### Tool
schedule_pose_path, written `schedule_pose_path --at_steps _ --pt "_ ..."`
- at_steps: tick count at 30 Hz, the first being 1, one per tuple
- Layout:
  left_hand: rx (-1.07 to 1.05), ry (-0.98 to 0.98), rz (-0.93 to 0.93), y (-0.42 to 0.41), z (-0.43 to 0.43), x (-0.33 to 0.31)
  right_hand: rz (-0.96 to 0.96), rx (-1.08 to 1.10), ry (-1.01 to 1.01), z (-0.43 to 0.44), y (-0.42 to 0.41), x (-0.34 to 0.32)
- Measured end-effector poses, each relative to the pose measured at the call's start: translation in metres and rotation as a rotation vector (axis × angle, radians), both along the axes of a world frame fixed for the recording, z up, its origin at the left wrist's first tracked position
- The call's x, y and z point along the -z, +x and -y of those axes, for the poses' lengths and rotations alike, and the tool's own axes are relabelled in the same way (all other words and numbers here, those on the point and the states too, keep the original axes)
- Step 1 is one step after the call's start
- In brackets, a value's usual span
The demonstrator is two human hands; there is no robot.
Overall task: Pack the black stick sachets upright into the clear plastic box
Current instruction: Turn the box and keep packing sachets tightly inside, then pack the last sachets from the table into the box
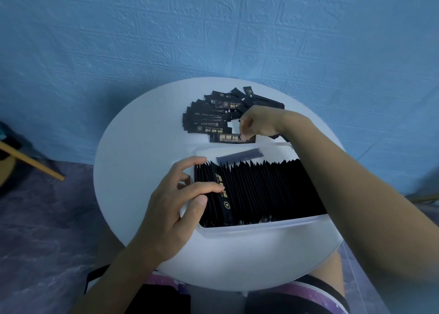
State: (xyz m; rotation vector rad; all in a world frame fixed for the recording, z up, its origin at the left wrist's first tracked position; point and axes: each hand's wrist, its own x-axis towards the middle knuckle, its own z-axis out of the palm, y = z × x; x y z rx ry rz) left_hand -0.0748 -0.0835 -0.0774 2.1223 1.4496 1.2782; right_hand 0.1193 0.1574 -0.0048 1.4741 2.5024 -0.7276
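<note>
Tightly ranked serrated sachets (261, 185), translucent rectangular box (261, 226)

Black sachets (209, 121) with gold print; white table (133, 152); blue brick-embossed wall (166, 28).

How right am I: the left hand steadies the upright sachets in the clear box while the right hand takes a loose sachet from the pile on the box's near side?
Nearly. The head view shows the pile on the far side of the clear box, not the near side. Otherwise yes: the left hand steadies the upright sachets, and the right hand pinches a loose sachet.
</note>
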Motion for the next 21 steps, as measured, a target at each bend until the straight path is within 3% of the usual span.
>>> schedule_pose_path --at_steps 3,7,10,17,21 --pt "-0.001 -0.001 0.0 0.0 -0.001 0.0 -0.091 -0.026 -0.1 0.002 0.007 -0.013" --pt "-0.004 0.009 -0.008 0.0 -0.001 0.001 0.171 -0.09 -0.151 0.006 0.002 -0.009" --pt "-0.008 0.01 -0.01 0.001 -0.001 0.001 0.246 -0.05 -0.155 0.008 -0.003 -0.004" --pt "-0.008 0.011 -0.013 0.0 -0.001 0.001 0.39 -0.148 -0.066 0.014 -0.013 -0.006" --pt "-0.012 0.02 -0.01 0.0 -0.001 0.002 0.319 -0.094 0.007 0.012 -0.01 -0.003"
